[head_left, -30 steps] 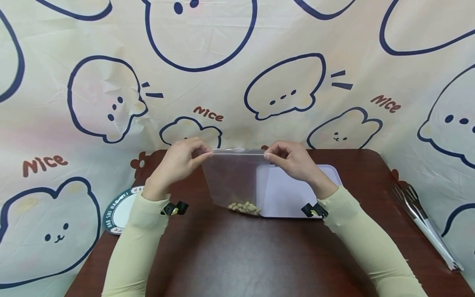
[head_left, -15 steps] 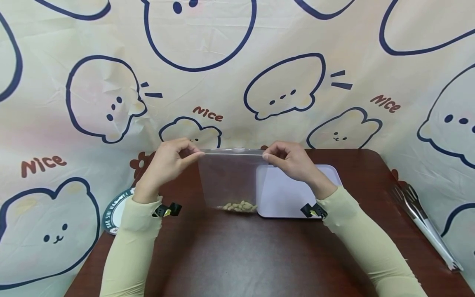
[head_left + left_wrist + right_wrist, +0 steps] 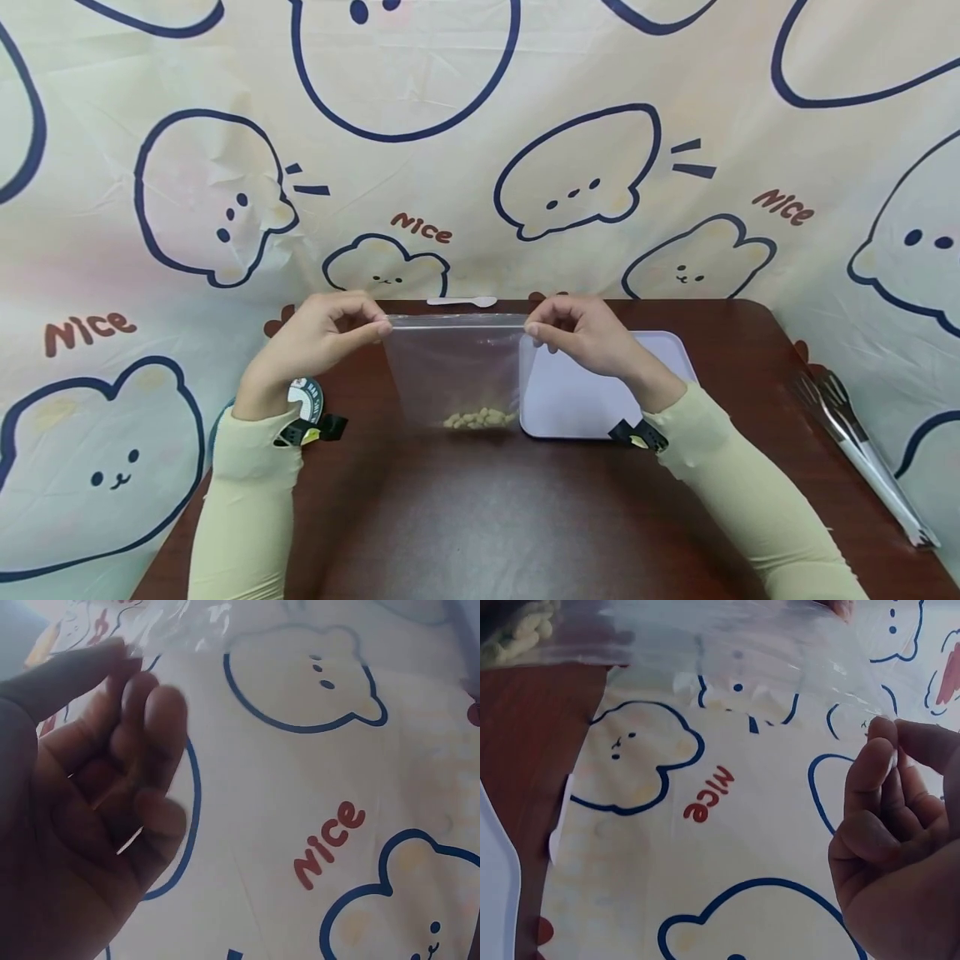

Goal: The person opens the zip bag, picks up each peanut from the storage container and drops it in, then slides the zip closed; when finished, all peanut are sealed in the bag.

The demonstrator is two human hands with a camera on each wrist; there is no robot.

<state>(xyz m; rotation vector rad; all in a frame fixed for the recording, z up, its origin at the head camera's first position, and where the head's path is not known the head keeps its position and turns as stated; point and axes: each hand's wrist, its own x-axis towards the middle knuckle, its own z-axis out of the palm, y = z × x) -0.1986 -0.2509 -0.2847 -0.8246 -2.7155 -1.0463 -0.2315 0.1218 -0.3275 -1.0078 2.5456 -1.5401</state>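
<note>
A clear zip bag (image 3: 457, 367) hangs upright between both hands in the head view, its top edge stretched level. Pale peanut-like pieces (image 3: 480, 418) lie along its bottom. My left hand (image 3: 318, 337) pinches the left top corner between thumb and fingers. At the right top corner, my right hand (image 3: 585, 333) pinches the bag the same way. The left wrist view shows the left hand (image 3: 112, 765) on the bag's corner, with the other fingers loosely curled. In the right wrist view, the right hand (image 3: 892, 817) holds the opposite corner.
A white tray (image 3: 585, 400) lies behind the bag's right side. A white plastic spoon (image 3: 465, 302) is at the table's back edge. A round plate with a green rim (image 3: 309, 400) sits partly behind the left wrist. Metal tongs (image 3: 862, 458) rest at the right edge.
My left hand has moved left along the bag's top edge to its corner. The bag has shifted slightly left and lower, uncovering the white spoon behind it. The right hand has barely moved.
</note>
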